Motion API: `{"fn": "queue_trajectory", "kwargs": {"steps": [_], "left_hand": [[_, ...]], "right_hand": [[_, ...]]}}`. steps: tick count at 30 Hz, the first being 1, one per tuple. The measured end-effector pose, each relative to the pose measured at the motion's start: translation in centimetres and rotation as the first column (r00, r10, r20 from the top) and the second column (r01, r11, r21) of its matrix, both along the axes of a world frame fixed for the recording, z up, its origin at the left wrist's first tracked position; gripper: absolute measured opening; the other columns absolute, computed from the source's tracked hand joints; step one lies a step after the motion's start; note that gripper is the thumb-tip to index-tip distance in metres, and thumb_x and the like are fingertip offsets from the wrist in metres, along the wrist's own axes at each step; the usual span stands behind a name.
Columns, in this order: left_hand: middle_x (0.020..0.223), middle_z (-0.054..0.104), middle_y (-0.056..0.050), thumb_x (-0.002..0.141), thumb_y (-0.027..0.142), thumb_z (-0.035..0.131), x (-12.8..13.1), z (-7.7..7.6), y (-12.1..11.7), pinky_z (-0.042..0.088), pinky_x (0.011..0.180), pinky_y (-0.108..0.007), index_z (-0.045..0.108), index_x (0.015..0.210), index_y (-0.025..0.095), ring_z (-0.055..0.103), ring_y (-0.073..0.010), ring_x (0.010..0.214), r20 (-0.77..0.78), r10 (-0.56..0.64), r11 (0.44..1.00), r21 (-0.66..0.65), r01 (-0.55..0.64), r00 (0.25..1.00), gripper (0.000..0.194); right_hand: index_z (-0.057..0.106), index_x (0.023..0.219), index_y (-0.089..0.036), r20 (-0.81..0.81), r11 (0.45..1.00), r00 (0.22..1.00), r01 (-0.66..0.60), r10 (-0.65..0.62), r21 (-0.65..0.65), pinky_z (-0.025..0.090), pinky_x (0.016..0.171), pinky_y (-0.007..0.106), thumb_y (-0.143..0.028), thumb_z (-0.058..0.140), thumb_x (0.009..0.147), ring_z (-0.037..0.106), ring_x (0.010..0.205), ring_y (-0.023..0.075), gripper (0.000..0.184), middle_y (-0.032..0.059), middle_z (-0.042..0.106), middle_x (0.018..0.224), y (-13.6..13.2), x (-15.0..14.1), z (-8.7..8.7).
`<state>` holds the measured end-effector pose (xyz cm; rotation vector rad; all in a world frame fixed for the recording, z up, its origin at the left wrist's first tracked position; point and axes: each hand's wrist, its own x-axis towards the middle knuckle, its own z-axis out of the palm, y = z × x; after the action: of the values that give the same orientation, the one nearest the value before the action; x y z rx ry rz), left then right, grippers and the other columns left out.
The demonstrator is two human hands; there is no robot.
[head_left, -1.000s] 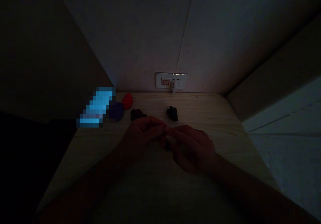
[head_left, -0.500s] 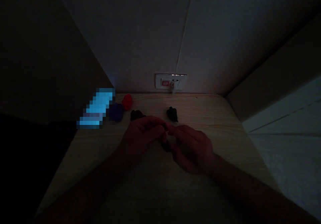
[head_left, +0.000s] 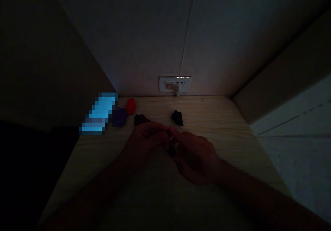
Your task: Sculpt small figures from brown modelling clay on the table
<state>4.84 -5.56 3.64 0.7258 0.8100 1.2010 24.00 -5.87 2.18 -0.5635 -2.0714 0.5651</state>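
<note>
In the dim head view my left hand [head_left: 146, 139] is closed, thumb and forefinger pinched together on a small dark piece of clay-like stuff, mostly hidden by the fingers. The forefinger of my right hand [head_left: 196, 155] presses against those fingertips, while its thumb sits lower, by a dark lump [head_left: 172, 151] between the hands. Whether that lump joins the pinched piece I cannot tell. Just beyond my left fingers lies a dark brown lump [head_left: 141, 119]. A black lump [head_left: 177, 118] rests farther back, past my right fingertips.
A red lump [head_left: 130, 106] and a purple lump [head_left: 119, 117] lie at the back left of the wooden tabletop [head_left: 214, 113]. Beside them glows a blurred-out bright screen [head_left: 99, 113]. A wall socket [head_left: 175, 84] with a plug is behind the table.
My right forefinger has closed in on the left fingertips, narrowing the gap between the hands. Both hands sit slightly lower in the view. The lumps on the table have stayed put.
</note>
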Motion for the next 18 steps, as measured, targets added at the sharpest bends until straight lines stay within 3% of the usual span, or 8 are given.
{"fn": "queue_trajectory", "kwargs": {"steps": [7,13,18], "left_hand": [[0.063,0.076,0.001,0.058,0.024,0.097,0.0,0.48,0.21,0.056,0.054,-0.019,0.081,0.071,0.021,0.067,-0.0102,0.054,0.054,0.021,0.998,-0.06,-0.018,0.998,0.021],[0.069,0.079,-0.001,0.056,0.023,0.098,-0.22,0.28,0.17,0.059,0.058,-0.017,0.081,0.071,0.02,0.071,-0.0107,0.059,0.025,0.07,0.99,-0.123,-0.066,0.997,0.023],[0.068,0.079,-0.001,0.055,0.026,0.099,-0.26,-0.02,0.19,0.06,0.059,-0.018,0.081,0.07,0.02,0.072,-0.0115,0.059,0.029,0.076,0.991,-0.109,-0.072,0.997,0.024]], "right_hand": [[0.04,0.156,-0.014,0.085,0.994,0.995,0.044,-0.052,0.1,0.058,0.057,0.029,-0.016,0.058,0.089,0.068,0.07,0.0179,0.07,0.0066,0.073,0.088,-0.1,-0.08,0.1],[0.044,0.154,-0.018,0.098,0.981,0.991,0.07,-0.089,0.183,0.064,0.068,0.03,-0.013,0.057,0.091,0.075,0.086,0.0194,0.065,0.0104,0.076,0.106,0.24,-0.05,0.4],[0.045,0.153,-0.018,0.106,0.974,0.989,0.076,-0.101,0.212,0.064,0.067,0.031,-0.011,0.056,0.091,0.075,0.084,0.0197,0.063,0.0102,0.077,0.104,0.4,0.04,0.47]]}}
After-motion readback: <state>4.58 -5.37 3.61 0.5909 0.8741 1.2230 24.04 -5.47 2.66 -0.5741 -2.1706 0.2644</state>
